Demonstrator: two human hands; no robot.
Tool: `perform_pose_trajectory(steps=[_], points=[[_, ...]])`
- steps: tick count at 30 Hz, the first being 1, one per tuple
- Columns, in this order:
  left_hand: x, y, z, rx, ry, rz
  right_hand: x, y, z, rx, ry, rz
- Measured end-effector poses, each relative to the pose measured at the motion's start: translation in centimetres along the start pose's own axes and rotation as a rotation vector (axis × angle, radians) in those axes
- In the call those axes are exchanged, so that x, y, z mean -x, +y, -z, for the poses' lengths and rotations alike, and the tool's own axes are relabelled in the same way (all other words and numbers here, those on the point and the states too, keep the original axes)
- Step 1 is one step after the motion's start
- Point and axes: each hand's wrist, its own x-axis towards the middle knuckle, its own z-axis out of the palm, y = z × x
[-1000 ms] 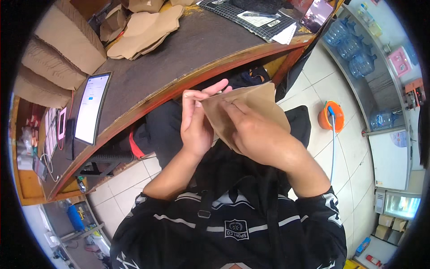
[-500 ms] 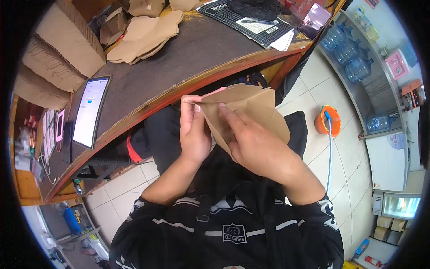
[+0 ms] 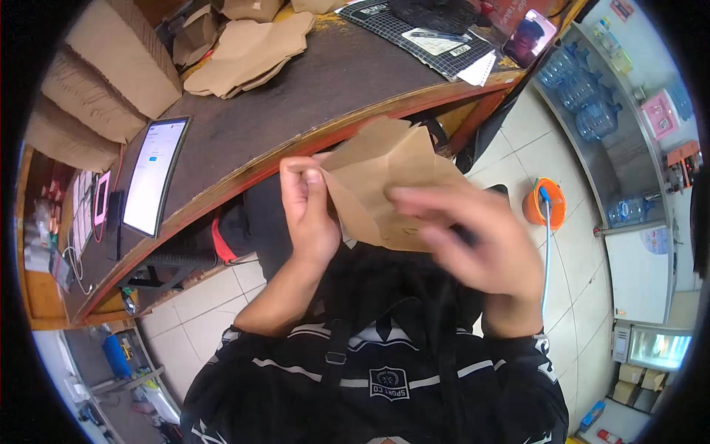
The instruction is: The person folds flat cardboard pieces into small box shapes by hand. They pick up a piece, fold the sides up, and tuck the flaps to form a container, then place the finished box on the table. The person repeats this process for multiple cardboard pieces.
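Observation:
A brown kraft paper box (image 3: 370, 166), partly folded with its flaps standing up, is held above my lap in front of the desk edge. My left hand (image 3: 307, 203) pinches its left edge between thumb and fingers. My right hand (image 3: 481, 233) is at the box's right side, slightly blurred, with thumb and fingers apart. Its fingertips overlap the inner walls in view; I cannot tell whether they touch. Flat brown paper blanks (image 3: 251, 58) lie stacked on the desk, near a folded brown box (image 3: 198, 35).
On the dark desk (image 3: 274, 111) are a lit tablet (image 3: 154, 177), tall stacks of brown cardboard (image 3: 122, 55), a black gridded pad (image 3: 414, 37) and a phone (image 3: 529, 38). An orange bucket (image 3: 531, 207) stands on the tiled floor at right, near a shelf with water bottles (image 3: 580, 92).
My right hand has drawn back from inside the box toward the right and opened. The box has turned and spread wider, and my left hand has shifted slightly left.

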Motion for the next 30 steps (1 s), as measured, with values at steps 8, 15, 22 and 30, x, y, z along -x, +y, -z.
perform_pose_trajectory(steps=[8,15,22,30], points=[[-0.9,0.8,-0.6,0.498,-0.063,0.351,1.5,8.1,-1.2,-0.692,0.310,-0.137],[0.0,-2.7,0.2,0.565,-0.272,0.344,1.6,11.1,-3.9,-0.715,0.305,0.058],[-0.9,-4.5,1.5,0.144,-0.257,0.416,1.2,11.0,-6.4,-0.756,0.639,0.048],[-1.7,4.9,1.0,-0.289,-0.546,0.514,2.6,8.6,-3.1,0.367,0.459,0.384]])
